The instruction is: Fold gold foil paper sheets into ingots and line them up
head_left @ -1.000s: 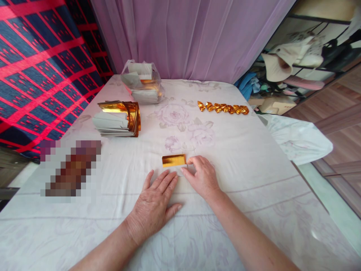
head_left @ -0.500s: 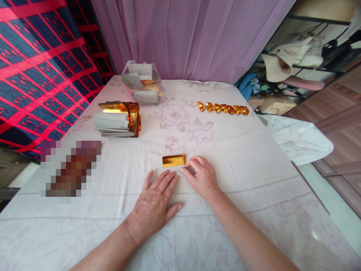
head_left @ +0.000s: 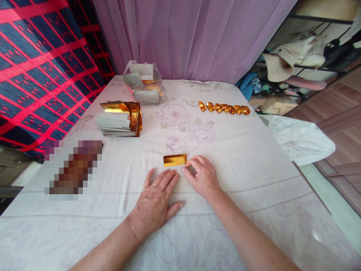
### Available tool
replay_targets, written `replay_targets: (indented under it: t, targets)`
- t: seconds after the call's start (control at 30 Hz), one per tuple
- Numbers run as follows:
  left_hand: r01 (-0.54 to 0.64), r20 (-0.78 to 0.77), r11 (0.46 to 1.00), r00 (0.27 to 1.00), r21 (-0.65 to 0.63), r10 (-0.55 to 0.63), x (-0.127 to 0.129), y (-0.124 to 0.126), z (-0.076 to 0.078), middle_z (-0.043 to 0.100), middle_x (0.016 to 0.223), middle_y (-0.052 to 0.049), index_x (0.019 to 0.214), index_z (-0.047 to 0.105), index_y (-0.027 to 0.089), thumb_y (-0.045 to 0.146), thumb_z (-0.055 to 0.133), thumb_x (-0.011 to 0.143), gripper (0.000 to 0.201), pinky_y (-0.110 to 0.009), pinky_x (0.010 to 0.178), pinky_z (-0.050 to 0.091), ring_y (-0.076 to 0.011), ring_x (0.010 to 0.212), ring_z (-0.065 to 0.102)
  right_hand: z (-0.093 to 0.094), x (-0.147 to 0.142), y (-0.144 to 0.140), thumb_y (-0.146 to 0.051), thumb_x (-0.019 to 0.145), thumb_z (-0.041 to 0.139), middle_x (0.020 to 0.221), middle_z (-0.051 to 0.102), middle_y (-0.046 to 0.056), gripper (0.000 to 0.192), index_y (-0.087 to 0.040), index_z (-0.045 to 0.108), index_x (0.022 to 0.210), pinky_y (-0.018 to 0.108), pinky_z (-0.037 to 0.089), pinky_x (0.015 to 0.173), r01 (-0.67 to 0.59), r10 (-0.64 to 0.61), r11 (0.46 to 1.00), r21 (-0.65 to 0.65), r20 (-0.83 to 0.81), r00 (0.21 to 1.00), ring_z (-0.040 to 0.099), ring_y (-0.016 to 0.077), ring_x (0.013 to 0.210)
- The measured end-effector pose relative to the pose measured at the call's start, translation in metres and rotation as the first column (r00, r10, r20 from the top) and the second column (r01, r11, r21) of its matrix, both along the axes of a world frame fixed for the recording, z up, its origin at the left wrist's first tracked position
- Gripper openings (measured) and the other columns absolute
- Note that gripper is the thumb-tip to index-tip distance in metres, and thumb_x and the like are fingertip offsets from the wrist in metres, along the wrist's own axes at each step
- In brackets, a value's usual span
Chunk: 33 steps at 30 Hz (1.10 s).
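A sheet of gold foil paper (head_left: 175,160) lies on the flowered tablecloth in front of me, its gold side showing as a narrow strip. Below that strip, pale paper is hard to tell from the cloth. My left hand (head_left: 158,201) rests flat just under the strip, fingers stretched out and thumb apart. At the strip's lower right corner, my right hand (head_left: 203,175) has thumb and index finger drawn together on the paper's edge; the exact contact is partly hidden by the fingers.
A stack of gold and grey foil sheets (head_left: 120,119) stands at the left. Behind it is a clear plastic bag (head_left: 143,83) of more sheets. Several folded gold pieces (head_left: 224,108) form a row at the far right. A blurred patch (head_left: 75,167) covers something at the left.
The view has shifted slightly. Both hands and the gold foil paper keep almost the same places relative to each other.
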State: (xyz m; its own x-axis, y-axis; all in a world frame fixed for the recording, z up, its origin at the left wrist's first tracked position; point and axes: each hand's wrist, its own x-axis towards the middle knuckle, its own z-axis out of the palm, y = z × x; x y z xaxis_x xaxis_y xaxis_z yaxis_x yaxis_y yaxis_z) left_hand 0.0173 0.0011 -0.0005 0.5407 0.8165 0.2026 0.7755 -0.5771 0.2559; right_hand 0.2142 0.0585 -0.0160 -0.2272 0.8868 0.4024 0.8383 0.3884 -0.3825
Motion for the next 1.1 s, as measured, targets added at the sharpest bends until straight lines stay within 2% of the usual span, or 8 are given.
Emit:
replay_targets:
  t: [0.23,0.47,0.7,0.93,1.1]
  targets:
    - [0.008,-0.013,0.999,1.0,0.045,-0.008,0.0,0.0,0.0,0.052,0.144,-0.012,0.146,0.042,0.016,0.053,0.052,0.091,0.066,-0.057,0.119,0.013,-0.0305,0.13,0.048,0.002,-0.003,-0.002,-0.036,0.081,0.068,0.088,0.064,0.004,0.015,-0.023,0.061,0.081,0.035,0.046,0.079,0.019,-0.02,1.0,0.009,0.031,0.999,0.059,0.0222,0.086]
    - [0.002,-0.009,0.999,1.0,0.05,-0.002,0.0,0.0,0.0,0.054,0.144,-0.012,0.143,0.046,0.015,0.053,0.05,0.092,0.064,-0.056,0.12,0.007,-0.0299,0.13,0.049,0.002,-0.005,-0.001,-0.034,0.077,0.072,0.087,0.064,0.005,0.016,-0.023,0.061,0.081,0.035,0.046,0.076,0.033,-0.034,0.999,0.016,0.074,0.997,0.059,0.0228,0.085]
    - [0.005,-0.03,0.997,1.0,0.078,-0.003,0.001,0.001,0.001,0.055,0.142,-0.012,0.143,0.046,0.016,0.052,0.052,0.091,0.063,-0.057,0.12,0.011,-0.0303,0.129,0.05,0.002,-0.003,-0.001,-0.035,0.078,0.072,0.088,0.063,0.005,0.016,-0.023,0.061,0.081,0.035,0.046,0.077,0.022,-0.022,1.0,-0.006,0.071,0.997,0.059,0.0226,0.086]
    - [-0.001,-0.028,0.998,1.0,0.058,0.003,0.001,0.001,0.001,0.054,0.143,-0.012,0.138,0.051,0.016,0.054,0.05,0.092,0.06,-0.057,0.12,0.011,-0.0301,0.129,0.05,0.001,0.017,0.007,-0.022,0.081,0.069,0.096,0.065,0.002,0.01,-0.024,0.064,0.088,0.033,0.047,0.083,-0.149,0.143,0.976,-0.157,-0.049,0.989,0.062,0.0193,0.093]
    - [-0.005,-0.02,0.998,1.0,0.056,0.006,0.001,0.001,0.002,0.054,0.143,-0.012,0.137,0.052,0.015,0.054,0.05,0.092,0.059,-0.056,0.12,0.01,-0.0295,0.129,0.051,0.002,0.022,0.009,-0.02,0.082,0.068,0.099,0.065,0.003,0.009,-0.023,0.065,0.09,0.034,0.048,0.085,-0.205,0.198,0.962,-0.183,-0.056,0.979,0.062,0.0194,0.095]
